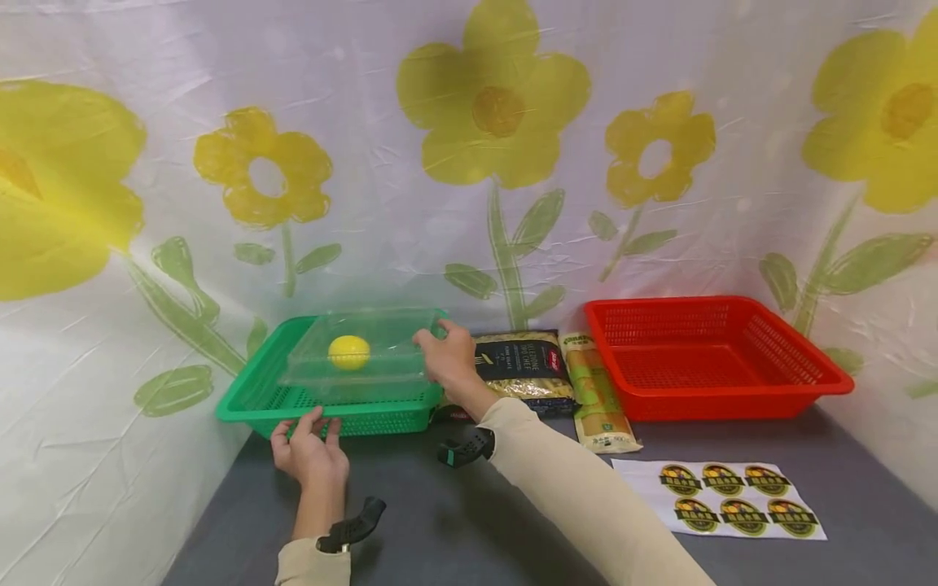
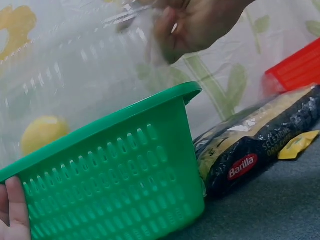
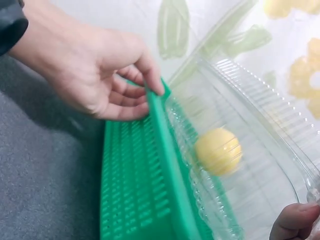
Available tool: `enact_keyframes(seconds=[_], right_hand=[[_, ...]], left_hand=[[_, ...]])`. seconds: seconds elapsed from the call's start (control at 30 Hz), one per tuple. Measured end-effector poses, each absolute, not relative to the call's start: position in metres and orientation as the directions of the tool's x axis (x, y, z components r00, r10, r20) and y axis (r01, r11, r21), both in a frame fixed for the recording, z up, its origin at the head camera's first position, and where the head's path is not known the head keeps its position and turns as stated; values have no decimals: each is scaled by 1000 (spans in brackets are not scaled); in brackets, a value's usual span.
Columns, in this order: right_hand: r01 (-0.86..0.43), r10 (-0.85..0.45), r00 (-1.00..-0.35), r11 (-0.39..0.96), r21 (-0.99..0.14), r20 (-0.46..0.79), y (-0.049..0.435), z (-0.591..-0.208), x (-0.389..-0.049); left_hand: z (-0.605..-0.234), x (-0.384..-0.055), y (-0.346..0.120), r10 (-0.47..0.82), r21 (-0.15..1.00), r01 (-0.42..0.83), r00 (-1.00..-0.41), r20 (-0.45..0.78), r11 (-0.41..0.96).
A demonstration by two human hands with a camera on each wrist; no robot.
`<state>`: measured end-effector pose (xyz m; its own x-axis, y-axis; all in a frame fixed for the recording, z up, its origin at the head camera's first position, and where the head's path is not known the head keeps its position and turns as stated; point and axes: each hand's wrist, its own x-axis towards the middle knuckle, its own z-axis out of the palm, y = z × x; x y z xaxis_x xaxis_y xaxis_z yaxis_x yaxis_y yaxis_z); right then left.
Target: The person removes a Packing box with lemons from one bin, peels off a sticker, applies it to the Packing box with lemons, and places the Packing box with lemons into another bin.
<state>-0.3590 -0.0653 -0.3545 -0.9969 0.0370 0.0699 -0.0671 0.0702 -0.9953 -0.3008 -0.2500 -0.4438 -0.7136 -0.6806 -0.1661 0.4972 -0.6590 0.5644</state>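
Flower-print sheeting (image 1: 374, 220) backs the table (image 1: 418, 513). The right hand (image 1: 449, 353) pinches the right end of the clear container (image 1: 396, 346); the left hand (image 1: 311, 452) grips the rim of the green basket (image 1: 384, 424) beneath. Keeping the container level should steady the yellow ball (image 1: 349, 352), seemingly inside.

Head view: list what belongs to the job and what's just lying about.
Seemingly in use:
clear plastic box, held by right hand
round yellow fruit
green rectangular plastic basket, held by left hand

Lying about:
red rectangular plastic basket
black Barilla bag
long yellow-green packet
white paper label sheet
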Motion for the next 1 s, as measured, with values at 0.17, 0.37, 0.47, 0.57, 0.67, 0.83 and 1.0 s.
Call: enact_keyframes(seconds=[0.17, 0.37, 0.47, 0.57, 0.67, 0.83, 1.0], right_hand=[[-102, 37, -994, 22, -995, 103, -50, -349, -350], [-101, 57, -993, 35, -994, 103, -33, -354, -337], [-97, 83, -991, 45, -994, 100, -21, -356, -331], [-99, 84, -991, 52, -994, 103, -9, -358, -324], [-110, 77, -991, 40, -993, 112, 2, -360, -317], [-123, 99, -987, 24, -992, 125, 19, -363, -309], [-131, 102, -986, 6, -991, 131, 33, -363, -305]], left_hand=[[-443, -301, -252, -672, 560, 493, -722, -162, -665], [-443, -297, -257, -668, 529, 506, -726, -165, -681], [-446, -297, -254, -657, 534, 492, -735, -169, -687], [-448, -295, -252, -656, 535, 487, -734, -178, -690], [-449, -292, -252, -661, 537, 490, -728, -183, -687], [-449, -292, -252, -665, 544, 494, -728, -168, -678], [-447, -296, -251, -665, 555, 495, -732, -148, -669]])
